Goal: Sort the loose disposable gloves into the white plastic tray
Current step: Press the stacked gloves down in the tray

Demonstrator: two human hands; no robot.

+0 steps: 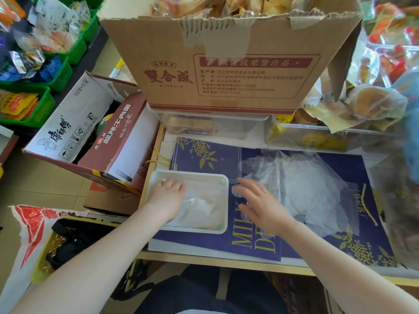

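Looking down from the head camera, the white plastic tray [223,200] sits at the near left of the desk [204,260], on a dark blue printed bag [204,155]. Clear gloves already in the tray [199,207] lie crumpled under the left hand [166,196], which presses on them with fingers curled down; whether its grip pinches the film cannot be told. Just right of the tray, the right hand [260,205] rests open, fingers spread, on the near edge of the loose glove pile [301,189], a heap of transparent film spread across the blue bag. At the far side, a brown cardboard box [226,69] filled with wrapped pastries stands on a clear plastic tub [210,125]; a second clear tub [317,137] of wrapped goods lies to its right. Left of the desk, an open noodle carton [74,123] stands on the floor, and green bins [45,103] at far left hold packaged snacks.
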